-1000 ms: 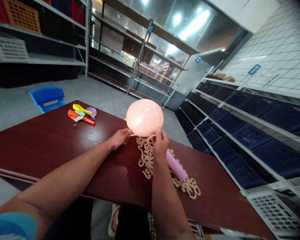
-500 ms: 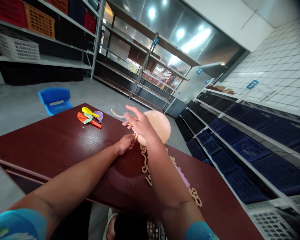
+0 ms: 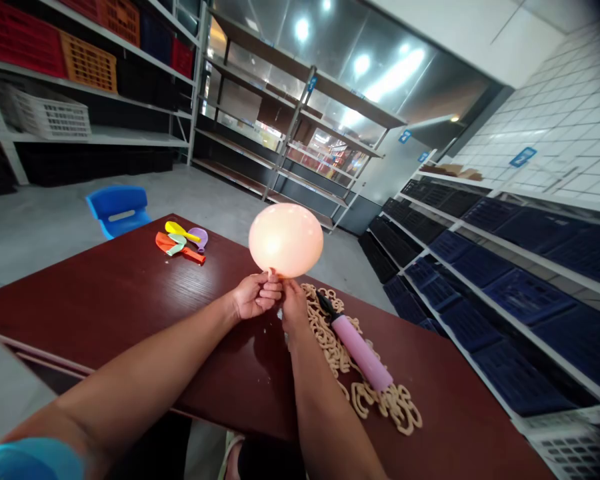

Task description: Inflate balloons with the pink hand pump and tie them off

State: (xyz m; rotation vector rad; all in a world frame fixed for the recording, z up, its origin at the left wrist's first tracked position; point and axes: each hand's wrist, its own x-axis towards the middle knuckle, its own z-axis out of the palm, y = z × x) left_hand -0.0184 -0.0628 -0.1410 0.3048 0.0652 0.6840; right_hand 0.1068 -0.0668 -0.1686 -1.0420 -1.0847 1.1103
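A round, inflated peach-coloured balloon (image 3: 286, 239) stands up over the table in front of me. My left hand (image 3: 257, 295) is closed at its lower end, fingers pinched on the neck. Close against it, my right hand (image 3: 294, 303) is closed too, just under the balloon; its fingertips are partly hidden, and I cannot make out what they hold. Right of my hands, a pink balloon pump (image 3: 363, 352) with a black nozzle end lies on a heap of tan string (image 3: 333, 343).
Several flat balloons (image 3: 183, 241), among them yellow, orange, green and purple ones, lie on the brown table (image 3: 130, 293). Behind its far-left edge is a blue chair (image 3: 119, 208). Shelves with dark blue crates (image 3: 520, 293) run along the right side.
My right hand, open and raised beside the balloon before, has come down and closed near my left hand. The balloon has shifted left, and the pump and string show more fully.
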